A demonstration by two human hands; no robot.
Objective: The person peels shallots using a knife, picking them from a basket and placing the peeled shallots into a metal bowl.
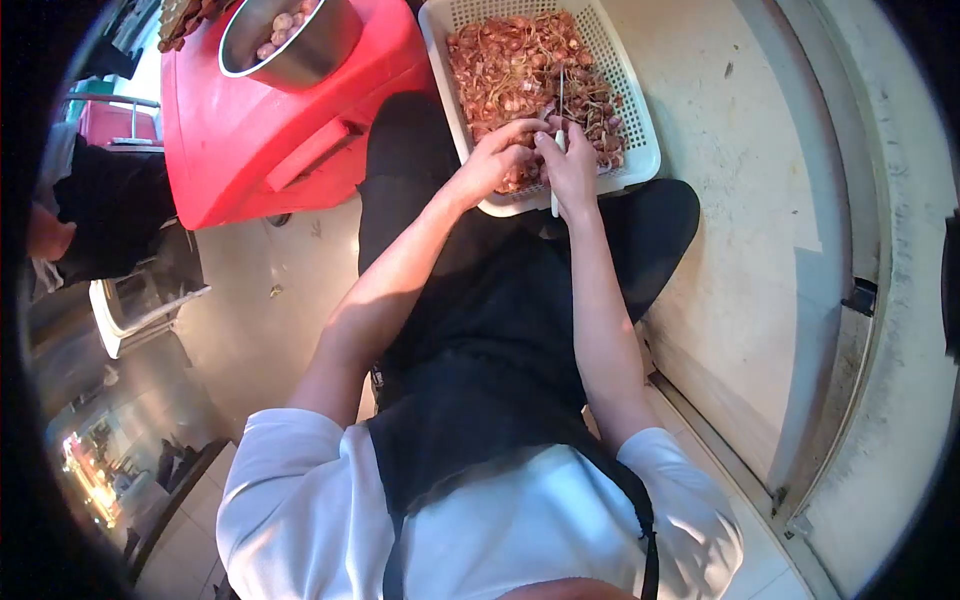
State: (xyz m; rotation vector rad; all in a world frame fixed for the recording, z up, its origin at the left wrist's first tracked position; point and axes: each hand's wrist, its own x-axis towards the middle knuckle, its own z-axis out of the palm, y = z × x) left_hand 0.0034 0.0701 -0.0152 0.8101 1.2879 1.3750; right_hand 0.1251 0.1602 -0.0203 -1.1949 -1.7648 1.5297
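Note:
My right hand (571, 168) is closed round a small knife (557, 202) with a white handle. Its thin blade points away from me, over the basket. My left hand (503, 155) has its fingers curled, the tips meeting those of the right hand. It pinches what looks like a shallot, mostly hidden by the fingers. Beneath both hands is a white perforated plastic basket (648, 150), at my knees. Reddish-brown shallots (500, 65) with dry skins and stringy roots fill it.
To the left stands a red plastic stool or box (230, 140) bearing a metal bowl (315, 55) with several pinkish round bulbs (283, 30). A pale panel (740, 200) runs along the right. Part of another person (110, 210) shows at far left.

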